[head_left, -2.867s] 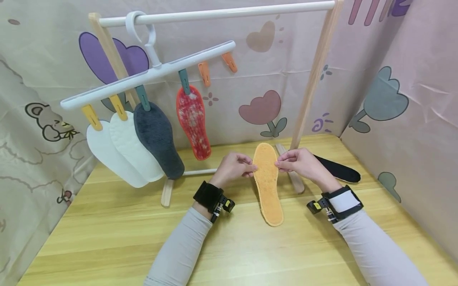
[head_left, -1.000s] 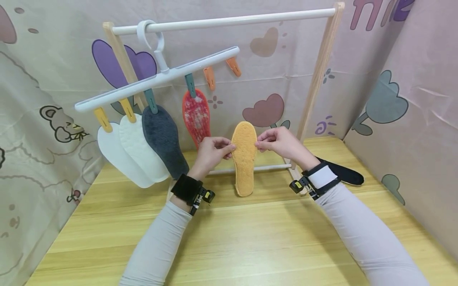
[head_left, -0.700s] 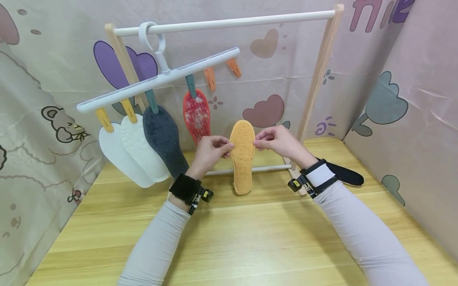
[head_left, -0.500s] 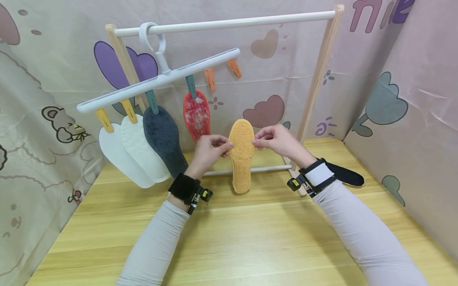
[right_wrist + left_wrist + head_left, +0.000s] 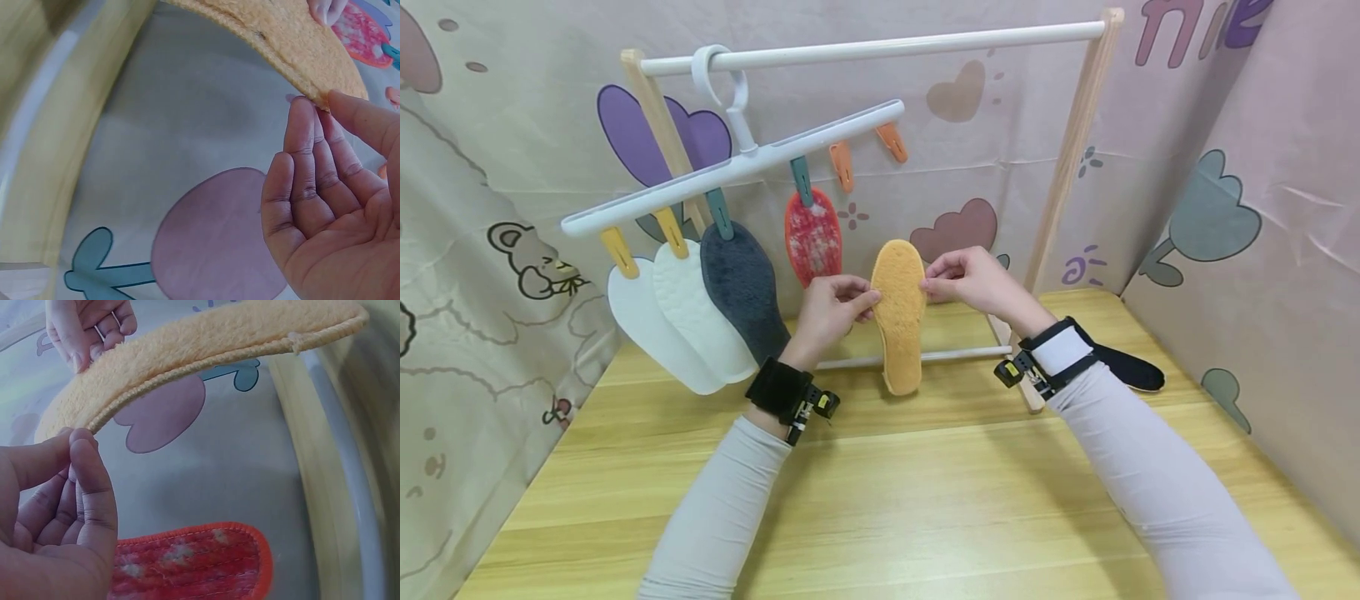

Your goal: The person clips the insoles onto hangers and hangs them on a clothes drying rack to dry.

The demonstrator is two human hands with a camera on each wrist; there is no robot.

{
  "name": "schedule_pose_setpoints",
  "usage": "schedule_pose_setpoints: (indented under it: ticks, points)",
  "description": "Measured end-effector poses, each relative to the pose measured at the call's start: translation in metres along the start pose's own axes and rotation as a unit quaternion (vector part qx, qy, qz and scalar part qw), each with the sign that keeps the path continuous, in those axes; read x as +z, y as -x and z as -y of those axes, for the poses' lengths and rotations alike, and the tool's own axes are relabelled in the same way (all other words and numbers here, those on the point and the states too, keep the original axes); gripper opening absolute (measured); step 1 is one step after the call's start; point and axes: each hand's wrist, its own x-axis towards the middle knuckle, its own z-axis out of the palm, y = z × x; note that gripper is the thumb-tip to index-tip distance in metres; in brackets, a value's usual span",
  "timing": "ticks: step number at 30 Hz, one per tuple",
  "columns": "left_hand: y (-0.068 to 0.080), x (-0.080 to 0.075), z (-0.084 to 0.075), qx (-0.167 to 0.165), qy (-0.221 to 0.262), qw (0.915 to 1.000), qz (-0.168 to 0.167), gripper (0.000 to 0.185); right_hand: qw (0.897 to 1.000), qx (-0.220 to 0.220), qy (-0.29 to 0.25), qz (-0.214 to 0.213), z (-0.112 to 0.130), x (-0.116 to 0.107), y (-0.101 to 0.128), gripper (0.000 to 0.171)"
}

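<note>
Orange insole (image 5: 898, 312) is hanging in the air right now, toe end up, between the two hands and just in front of the wooden rack (image 5: 1070, 158), with its heel dangling above the table (image 5: 880, 500). The left hand (image 5: 829, 310) is pinching the left edge near the top between thumb and fingertips, and the right hand (image 5: 964, 282) is pinching the opposite edge the same way, so it's being held flat and facing the person. The wrist views are showing the same thing: thumb and fingers (image 5: 87, 481) nipping the stitched rim, and the right fingers (image 5: 306, 150) doing likewise. My take on doing this bit well: keeping both pinches right at the rim so the fuzzy toe stays free, since that's the part a clip would need to bite. The two orange clips (image 5: 842, 165) on the white hanger (image 5: 730, 162) are looking empty, just right of the red insole (image 5: 811, 237), so I'd be lifting the toe straight up under the nearer one. Worth going gently, because that hanger is already tilting under the white and grey insoles. A black insole (image 5: 1131, 371) is lying on the table behind the right wrist.
</note>
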Motion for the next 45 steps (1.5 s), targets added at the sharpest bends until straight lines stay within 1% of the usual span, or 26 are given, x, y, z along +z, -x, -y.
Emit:
schedule_pose_setpoints:
  ticks: [4, 7, 10, 12, 19, 28, 32, 38, 45]
  points:
    - [-0.002, -0.005, 0.000, 0.007, 0.000, 0.9999, -0.008, 0.019, 1.000, -0.006, 0.007, -0.004, 0.008, -0.001, -0.007, 0.020]
    - [-0.003, -0.008, -0.001, 0.023, 0.005, 0.9997, -0.011, 0.019, 1.000, -0.007, 0.012, 0.000, 0.011, -0.001, -0.012, 0.020]
    - [-0.003, -0.012, -0.002, 0.030, 0.000, 0.9994, -0.016, 0.018, 1.000, -0.007, 0.015, 0.002, 0.014, 0.000, -0.016, 0.020]
    - [-0.003, -0.014, -0.003, 0.030, -0.002, 0.9994, -0.018, 0.018, 1.000, -0.008, 0.015, 0.005, 0.016, 0.001, -0.017, 0.021]
    - [-0.003, -0.021, -0.006, 0.008, -0.001, 0.9997, -0.023, 0.020, 1.000, -0.014, 0.024, 0.000, 0.023, 0.002, -0.021, 0.021]
    - [-0.006, -0.027, -0.009, 0.021, 0.007, 0.9993, -0.029, 0.020, 0.999, -0.021, 0.024, -0.007, 0.029, 0.002, -0.026, 0.023]
    - [-0.006, -0.031, -0.010, 0.020, 0.001, 0.9992, -0.036, 0.020, 0.999, -0.025, 0.025, -0.017, 0.034, 0.003, -0.029, 0.024]
    - [-0.007, -0.037, -0.011, 0.017, -0.016, 0.9987, -0.046, 0.022, 0.999, -0.025, 0.023, -0.029, 0.048, 0.001, -0.037, 0.032]
    - [-0.009, -0.041, -0.011, 0.010, -0.007, 0.9986, -0.052, 0.021, 0.999, -0.037, 0.019, -0.012, 0.067, -0.002, -0.051, 0.049]
